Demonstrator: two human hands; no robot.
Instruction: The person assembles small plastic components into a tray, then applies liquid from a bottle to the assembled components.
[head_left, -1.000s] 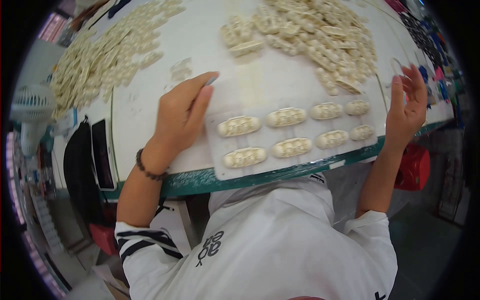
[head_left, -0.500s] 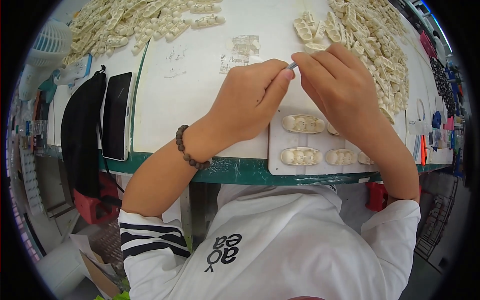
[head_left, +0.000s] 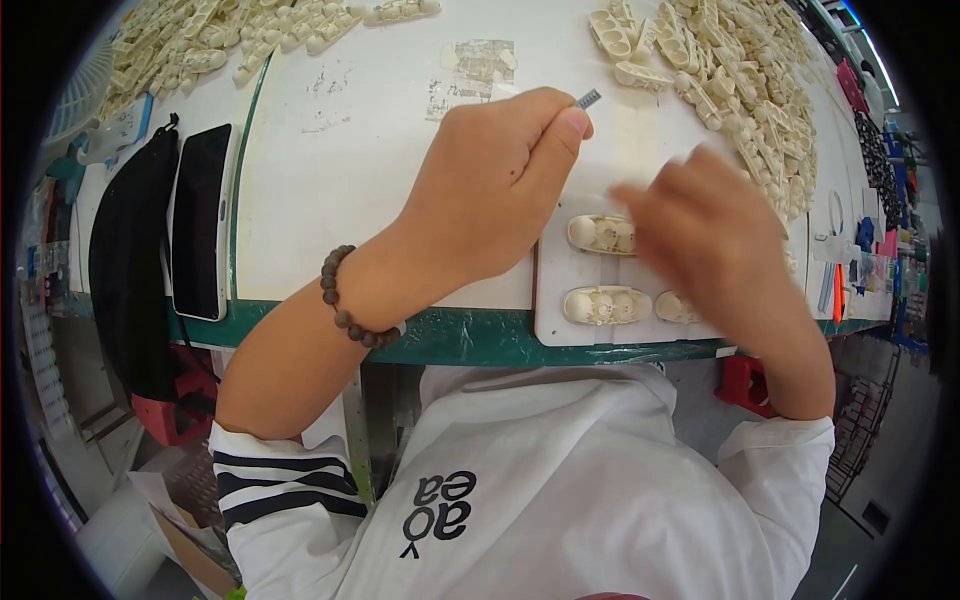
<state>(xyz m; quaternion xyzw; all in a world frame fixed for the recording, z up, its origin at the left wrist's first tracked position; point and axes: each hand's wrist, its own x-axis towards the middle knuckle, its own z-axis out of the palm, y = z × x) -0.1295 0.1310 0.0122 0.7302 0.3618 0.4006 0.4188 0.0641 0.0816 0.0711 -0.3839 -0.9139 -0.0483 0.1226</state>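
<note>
My left hand (head_left: 505, 180) is closed in a pinch, raised above the table. A small grey ribbed strip (head_left: 589, 99) pokes out past its thumb and forefinger. My right hand (head_left: 705, 235) is apart from it, smeared by motion, over a white board (head_left: 548, 290) at the table's front edge; whether it holds anything does not show. On that board lie rows of cream oval plastic shells with rounded lobes. One shell (head_left: 600, 234) is just left of my right hand, another (head_left: 606, 305) sits below it, and a third (head_left: 676, 307) is partly covered by my right forearm.
Heaps of loose cream shells lie at the far left (head_left: 190, 50) and far right (head_left: 745, 90). On the left are a dark phone (head_left: 203, 220), a black pouch (head_left: 130, 260) and a pale fan (head_left: 80, 95). A green edge (head_left: 470, 343) borders the white table.
My right hand has left the grey strip and moved down and to the right, over the board. The left hand still pinches the strip, now more exposed. The view has shifted slightly.
</note>
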